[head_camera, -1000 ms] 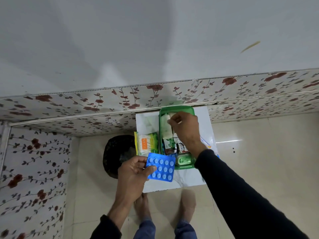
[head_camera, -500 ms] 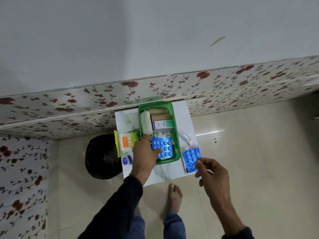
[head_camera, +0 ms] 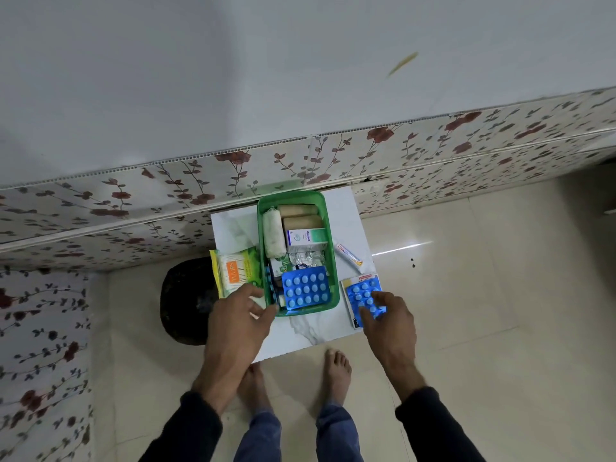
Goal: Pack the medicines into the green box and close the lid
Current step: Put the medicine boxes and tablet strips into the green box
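Head view, looking down over a small white marble-patterned worktop (head_camera: pixel 346 208) set against a floral-papered wall.

Green box (head_camera: pixel 330 248): glossy rectangular plastic with rounded corners, lid off, seated mid-worktop, just ahead of the left hand (head_camera: pixel 238 323) and to the inner side of the right hand (head_camera: pixel 388 323). Packed nearly full: a white gauze roll (head_camera: pixel 274 235) lying lengthwise along the left wall, two tan bandage rolls (head_camera: pixel 298 217) at the far end, a white-and-green carton (head_camera: pixel 306 235), crinkled silver foil strips (head_camera: pixel 308 258), and on top at the near end a bright blue blister pack (head_camera: pixel 306 288) with rows of pale round tablets.

Left hand open, fingers spread and loosely curled, holding nothing, hovering at the near left corner of the box; whether the fingertips touched the rim could not be told.

Right hand palm down, fingers pressed onto a second blue blister pack (head_camera: pixel 363 296) lying atop a flat white card or carton, right of the box; not closed around it.

Beyond the right hand, a slim white ointment tube (head_camera: pixel 348 257) lying slantwise on the worktop. Beyond the left hand, a soft yellow-green cotton-bud packet (head_camera: pixel 233 271) overhanging the worktop's left edge. Left of that hand, a dark round object (head_camera: pixel 183 301) on the pale tiled floor; bare feet below.
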